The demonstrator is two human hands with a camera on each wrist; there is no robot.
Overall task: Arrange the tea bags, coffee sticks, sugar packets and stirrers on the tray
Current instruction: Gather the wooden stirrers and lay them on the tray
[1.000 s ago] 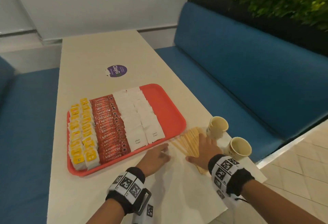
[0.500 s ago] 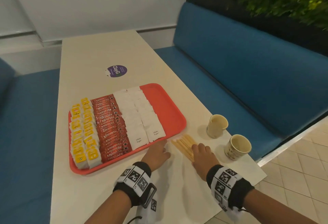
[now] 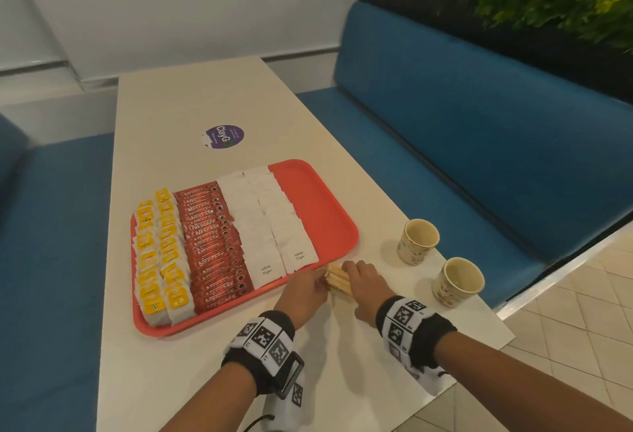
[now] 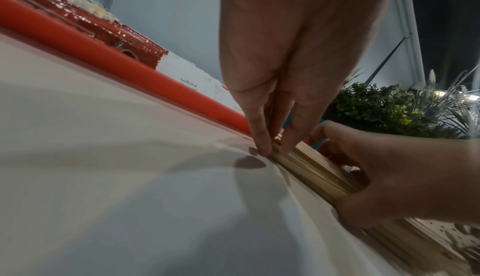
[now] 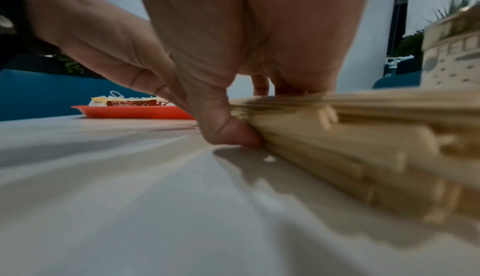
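A red tray (image 3: 337, 222) holds rows of yellow tea bags (image 3: 161, 253), red coffee sticks (image 3: 212, 246) and white sugar packets (image 3: 267, 222). Its right strip is bare. Just off the tray's near right corner, a bundle of wooden stirrers (image 3: 337, 281) lies on the table. My left hand (image 3: 308, 289) presses straight fingertips (image 4: 262, 143) against the bundle's left side. My right hand (image 3: 363, 279) curls over the bundle from the right, its thumb (image 5: 231, 132) against the near side of the stirrers (image 5: 350, 136). The far part of the bundle is hidden under my right hand.
Two paper cups (image 3: 418, 241) (image 3: 457, 282) stand to the right of my hands, near the table edge. A purple round sticker (image 3: 224, 137) lies beyond the tray. Blue benches (image 3: 462, 143) run along both sides of the table.
The stirrers lay fanned out near the cups; my right hand has swept them left into a tight bundle beside the tray, and both hands have come together on it.
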